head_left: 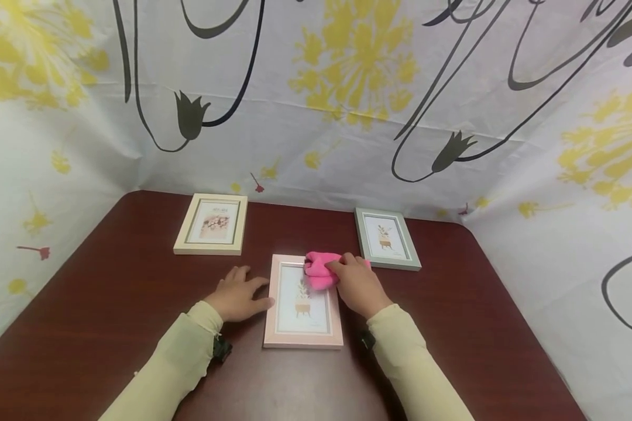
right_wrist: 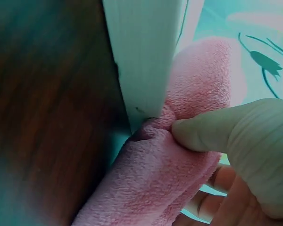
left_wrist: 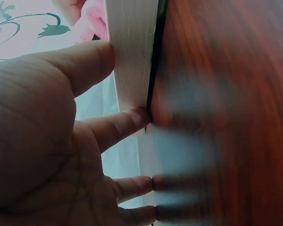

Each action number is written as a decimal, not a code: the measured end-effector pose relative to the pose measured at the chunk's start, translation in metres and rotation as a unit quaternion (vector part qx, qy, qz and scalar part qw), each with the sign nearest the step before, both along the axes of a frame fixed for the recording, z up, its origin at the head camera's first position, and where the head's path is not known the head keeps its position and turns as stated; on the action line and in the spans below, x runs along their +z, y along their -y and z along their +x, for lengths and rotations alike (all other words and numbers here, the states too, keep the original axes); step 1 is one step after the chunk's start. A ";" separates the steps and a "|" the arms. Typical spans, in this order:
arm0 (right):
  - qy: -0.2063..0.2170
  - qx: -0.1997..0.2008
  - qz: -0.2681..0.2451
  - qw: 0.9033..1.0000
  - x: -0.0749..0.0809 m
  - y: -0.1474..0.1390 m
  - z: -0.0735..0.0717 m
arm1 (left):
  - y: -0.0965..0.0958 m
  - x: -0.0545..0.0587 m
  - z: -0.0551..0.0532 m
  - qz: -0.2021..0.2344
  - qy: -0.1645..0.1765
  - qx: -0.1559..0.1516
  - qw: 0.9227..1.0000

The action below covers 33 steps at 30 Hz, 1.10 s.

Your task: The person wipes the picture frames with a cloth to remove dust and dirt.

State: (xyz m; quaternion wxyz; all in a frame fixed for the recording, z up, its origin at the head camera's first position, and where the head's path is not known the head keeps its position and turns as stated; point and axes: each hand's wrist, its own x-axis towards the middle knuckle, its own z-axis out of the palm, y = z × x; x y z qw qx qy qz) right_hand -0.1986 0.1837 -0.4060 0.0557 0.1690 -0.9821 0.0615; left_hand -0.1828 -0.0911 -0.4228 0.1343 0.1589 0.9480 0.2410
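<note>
A pink picture frame (head_left: 302, 339) lies flat on the table, a plant print under its glass. My right hand (head_left: 359, 286) grips a bright pink cloth (head_left: 321, 270) over the frame's upper right corner. In the right wrist view the thumb pinches the fluffy cloth (right_wrist: 151, 174) against the frame's edge (right_wrist: 141, 56). My left hand (head_left: 237, 297) is at the frame's left side with fingers spread. In the left wrist view its thumb touches the frame's side edge (left_wrist: 132, 52), and the other fingertips rest on the table.
A cream picture frame (head_left: 208, 248) lies at the back left of the dark red-brown table (head_left: 110, 304). A grey-green picture frame (head_left: 411, 251) lies at the back right. Behind and beside the table hangs a white curtain (head_left: 274, 128) printed with flowers.
</note>
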 end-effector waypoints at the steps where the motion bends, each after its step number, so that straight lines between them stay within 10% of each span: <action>1: 0.004 0.002 0.002 1.000 0.000 -0.001 0.003 | 0.000 0.000 0.000 -0.001 0.000 -0.001 1.000; 20: -0.026 0.176 0.030 0.984 0.017 -0.021 0.090 | -0.002 -0.001 0.001 0.008 0.009 0.004 1.000; 26: -0.045 0.156 0.049 0.986 0.016 -0.013 0.081 | -0.003 -0.001 0.001 0.009 0.013 0.004 1.000; 33: -0.059 0.105 0.062 0.991 0.011 -0.003 0.035 | -0.003 0.000 0.001 0.009 0.017 0.009 1.000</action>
